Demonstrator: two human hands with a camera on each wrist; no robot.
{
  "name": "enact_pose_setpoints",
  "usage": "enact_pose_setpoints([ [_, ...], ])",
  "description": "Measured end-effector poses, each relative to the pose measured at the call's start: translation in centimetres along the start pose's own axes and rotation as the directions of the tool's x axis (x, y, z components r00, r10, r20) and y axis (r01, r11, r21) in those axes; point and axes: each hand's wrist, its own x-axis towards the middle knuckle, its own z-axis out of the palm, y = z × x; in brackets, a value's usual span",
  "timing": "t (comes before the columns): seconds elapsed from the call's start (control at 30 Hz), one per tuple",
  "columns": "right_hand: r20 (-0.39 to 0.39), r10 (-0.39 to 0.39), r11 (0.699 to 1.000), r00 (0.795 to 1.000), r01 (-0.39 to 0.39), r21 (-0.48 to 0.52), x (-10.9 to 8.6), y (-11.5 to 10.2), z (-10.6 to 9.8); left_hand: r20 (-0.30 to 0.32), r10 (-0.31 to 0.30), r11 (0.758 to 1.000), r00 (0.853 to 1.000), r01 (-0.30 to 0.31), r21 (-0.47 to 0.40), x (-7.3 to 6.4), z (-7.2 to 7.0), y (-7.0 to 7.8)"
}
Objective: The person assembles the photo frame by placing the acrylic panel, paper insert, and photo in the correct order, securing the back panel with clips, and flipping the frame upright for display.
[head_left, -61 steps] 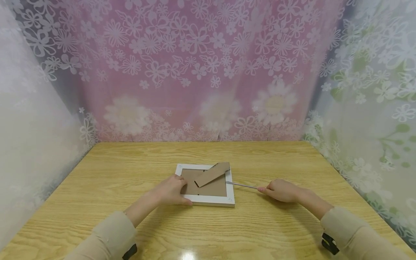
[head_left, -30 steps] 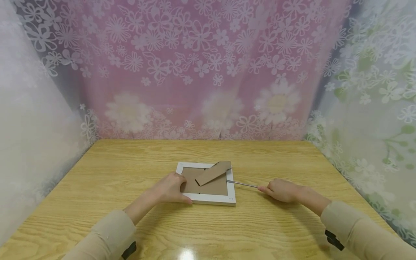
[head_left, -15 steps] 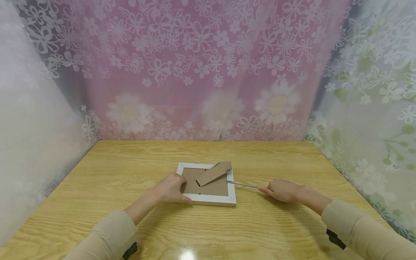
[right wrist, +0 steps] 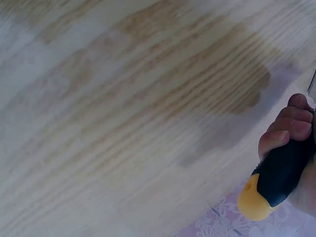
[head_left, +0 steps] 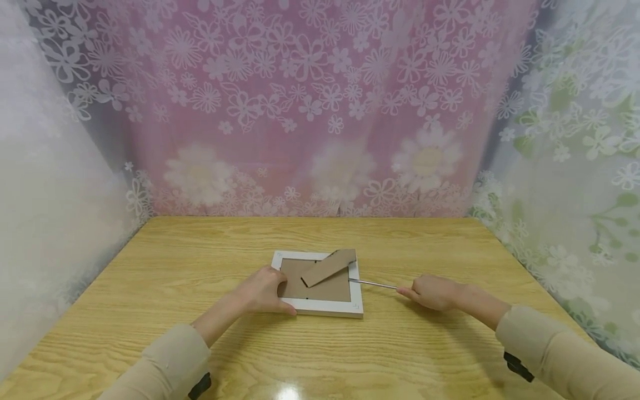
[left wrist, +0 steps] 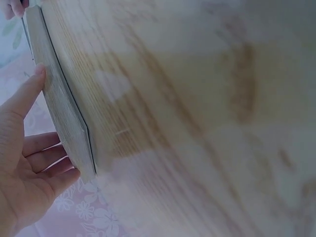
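A white picture frame (head_left: 330, 305) lies face down on the table, its brown backing board (head_left: 327, 291) upward. A cardboard stand leg (head_left: 330, 267) slants across the board, past the frame's upper right corner. My left hand (head_left: 262, 290) holds the frame's left part, thumb on the near edge and fingers at the left side; the left wrist view shows them against the frame's side (left wrist: 64, 98). My right hand (head_left: 435, 293) grips a screwdriver by its black and yellow handle (right wrist: 279, 173). The screwdriver's metal shaft (head_left: 375, 284) points left, its tip at the inner edge of the frame's right side.
The wood-grain table (head_left: 320, 355) stretches around the frame on all sides. Behind it hangs a pink flowered curtain (head_left: 280, 111), with pale flowered curtains to the left (head_left: 60, 194) and right (head_left: 565, 222). Small dark tabs (head_left: 307, 298) dot the rim of the backing board.
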Motion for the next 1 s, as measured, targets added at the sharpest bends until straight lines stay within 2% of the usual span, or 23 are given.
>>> enact_pose_setpoints([
  [0.27, 0.015, 0.001, 1.000, 1.000, -0.001, -0.006, -0.1, -0.5, -0.7, -0.001, 0.001, 1.000, 1.000, -0.001, 0.012, 0.0, 0.1, -0.2],
  [0.5, 0.022, 0.030, 0.997, 0.999, -0.028, -0.071, -0.1, -0.9, -1.2, 0.017, -0.026, 1.000, 1.000, 0.026, 0.009, 0.0, 0.0, 0.0],
  [0.73, 0.022, 0.021, 0.994, 1.000, -0.019, -0.104, 0.0, -1.0, -2.0, 0.005, -0.017, 1.000, 1.000, 0.017, 0.004, 0.0, -0.2, 0.0],
  [1.0, 0.030, -0.014, 0.996, 0.999, 0.011, 0.085, 0.2, 0.4, -0.3, 0.005, -0.006, 1.000, 1.000, 0.006, -0.018, -0.1, 0.1, 0.0],
])
